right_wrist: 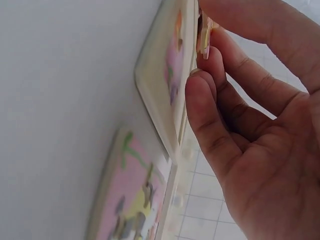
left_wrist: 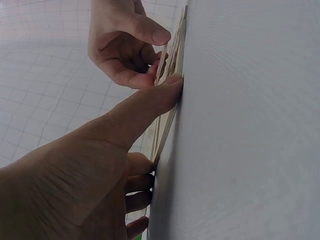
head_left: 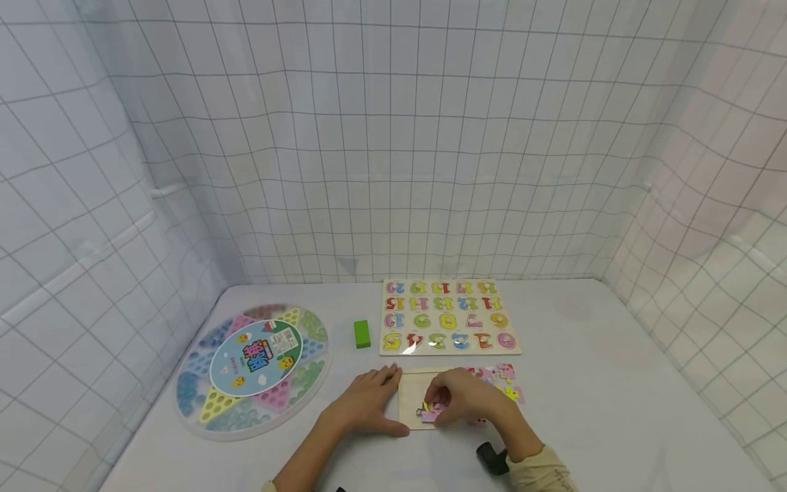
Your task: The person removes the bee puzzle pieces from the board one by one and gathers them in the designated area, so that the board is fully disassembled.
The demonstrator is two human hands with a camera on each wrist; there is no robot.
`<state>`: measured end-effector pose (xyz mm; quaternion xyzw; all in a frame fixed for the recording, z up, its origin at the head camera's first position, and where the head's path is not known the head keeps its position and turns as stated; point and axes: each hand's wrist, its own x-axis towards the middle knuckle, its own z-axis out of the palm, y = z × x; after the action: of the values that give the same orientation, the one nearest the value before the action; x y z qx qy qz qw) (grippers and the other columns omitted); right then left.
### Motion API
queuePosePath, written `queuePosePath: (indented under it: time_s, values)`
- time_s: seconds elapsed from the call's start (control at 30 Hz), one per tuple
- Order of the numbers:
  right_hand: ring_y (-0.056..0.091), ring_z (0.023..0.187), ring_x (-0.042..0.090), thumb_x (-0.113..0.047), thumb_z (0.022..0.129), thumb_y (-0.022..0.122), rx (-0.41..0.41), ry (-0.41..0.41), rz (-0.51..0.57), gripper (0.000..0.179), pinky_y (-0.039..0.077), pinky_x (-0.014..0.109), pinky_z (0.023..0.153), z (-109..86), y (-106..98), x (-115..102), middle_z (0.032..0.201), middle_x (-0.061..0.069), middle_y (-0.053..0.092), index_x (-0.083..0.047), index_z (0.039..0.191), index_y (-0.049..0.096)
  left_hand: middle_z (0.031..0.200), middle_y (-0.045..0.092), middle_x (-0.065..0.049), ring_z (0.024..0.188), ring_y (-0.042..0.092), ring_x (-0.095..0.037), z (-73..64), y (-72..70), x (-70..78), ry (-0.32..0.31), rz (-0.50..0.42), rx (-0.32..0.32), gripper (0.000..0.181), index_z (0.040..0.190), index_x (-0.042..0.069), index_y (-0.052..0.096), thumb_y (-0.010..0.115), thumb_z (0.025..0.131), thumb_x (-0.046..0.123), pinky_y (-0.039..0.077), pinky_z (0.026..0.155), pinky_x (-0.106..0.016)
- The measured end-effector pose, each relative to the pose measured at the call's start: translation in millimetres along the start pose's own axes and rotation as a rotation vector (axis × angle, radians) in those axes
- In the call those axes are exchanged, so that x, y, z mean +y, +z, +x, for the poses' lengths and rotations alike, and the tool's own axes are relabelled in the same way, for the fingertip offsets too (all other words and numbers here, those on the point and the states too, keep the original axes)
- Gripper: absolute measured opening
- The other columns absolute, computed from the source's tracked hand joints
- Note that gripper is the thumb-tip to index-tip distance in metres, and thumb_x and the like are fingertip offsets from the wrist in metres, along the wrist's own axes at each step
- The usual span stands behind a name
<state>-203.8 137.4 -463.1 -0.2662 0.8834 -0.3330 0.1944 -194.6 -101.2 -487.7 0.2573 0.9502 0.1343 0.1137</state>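
Note:
A shallow light wooden puzzle tray (head_left: 410, 393) lies flat on the table. My left hand (head_left: 365, 403) rests at its left side, fingers fairly straight by the far left corner and thumb (left_wrist: 162, 97) pressing the near rim. Over the tray, my right hand (head_left: 464, 396) pinches a small pink puzzle piece (head_left: 430, 414) between thumb and fingertips. In the right wrist view the piece (right_wrist: 205, 40) shows edge-on, tilted up from the tray. Right of the tray, partly behind the right hand, lies a pink picture section of puzzle pieces (head_left: 509, 384).
Behind the tray lies a wooden number puzzle board (head_left: 451, 318). A green block (head_left: 362, 334) stands to its left. A round Chinese checkers board (head_left: 255, 369) takes up the left side. A black object (head_left: 492, 458) sits by the right wrist.

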Motion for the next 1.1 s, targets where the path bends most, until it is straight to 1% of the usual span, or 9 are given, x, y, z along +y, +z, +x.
queuePosePath:
  time_s: [0.2,0.43,0.57,0.73,0.83,0.97,1.1]
  values:
    - [0.053,0.073,0.009,-0.015,0.069,0.087,-0.003,0.015,-0.007,0.025,0.046,0.021,0.063,-9.1,-8.4,3.2,0.08,-0.006,0.062,-0.017,0.087,0.07,0.158,0.034,-0.011,0.144,0.034,-0.035,-0.9,-0.3,1.6,-0.007,-0.006,-0.006,0.109,0.152,0.007,0.032,0.069,0.072,0.07,0.03,0.117,-0.053]
    - [0.053,0.074,0.012,-0.013,0.067,0.087,0.037,0.046,-0.043,0.026,0.045,0.022,0.062,-27.2,-20.1,12.7,0.08,-0.006,0.061,-0.018,0.087,0.07,0.158,0.034,-0.011,0.144,0.034,-0.034,-1.9,-2.2,2.1,-0.006,0.006,-0.01,0.108,0.152,0.006,0.032,0.071,0.072,0.068,0.031,0.117,-0.052]
    - [0.052,0.076,0.012,-0.011,0.067,0.087,0.057,0.054,-0.049,0.027,0.045,0.022,0.062,-40.1,-27.5,24.4,0.082,-0.006,0.061,-0.017,0.088,0.069,0.158,0.034,-0.01,0.144,0.033,-0.033,-1.7,-3.3,2.1,-0.01,0.011,-0.019,0.108,0.152,0.007,0.031,0.07,0.072,0.069,0.031,0.117,-0.052]
    - [0.051,0.074,0.01,-0.009,0.068,0.086,0.066,0.054,-0.063,0.027,0.045,0.02,0.062,-57.2,-36.8,43.8,0.082,-0.005,0.061,-0.016,0.088,0.069,0.158,0.033,-0.01,0.145,0.033,-0.033,-1.0,-3.2,1.5,-0.004,0.013,-0.021,0.108,0.153,0.008,0.031,0.069,0.072,0.07,0.03,0.117,-0.052]
    - [0.051,0.074,0.009,-0.007,0.067,0.084,0.07,0.06,-0.073,0.028,0.044,0.02,0.062,-65.0,-41.8,51.9,0.082,-0.005,0.06,-0.015,0.088,0.069,0.158,0.033,-0.01,0.145,0.033,-0.033,-1.1,-2.8,1.4,-0.003,0.013,-0.018,0.108,0.153,0.008,0.031,0.069,0.072,0.07,0.03,0.117,-0.052]
    - [0.05,0.074,0.01,-0.005,0.066,0.085,0.058,0.079,-0.068,0.029,0.043,0.02,0.061,-69.4,-46.3,55.4,0.081,-0.004,0.059,-0.015,0.087,0.067,0.159,0.033,-0.01,0.145,0.033,-0.033,-1.1,-2.9,2.0,-0.005,0.004,-0.017,0.108,0.153,0.008,0.031,0.069,0.072,0.07,0.029,0.118,-0.051]
    - [0.05,0.074,0.012,-0.004,0.066,0.085,0.036,0.109,-0.063,0.029,0.043,0.021,0.061,-69.3,-47.8,52.7,0.08,-0.003,0.058,-0.015,0.086,0.067,0.159,0.032,-0.01,0.145,0.033,-0.033,-0.6,-3.1,2.4,-0.007,0.0,-0.016,0.108,0.153,0.008,0.031,0.069,0.073,0.07,0.029,0.118,-0.051]
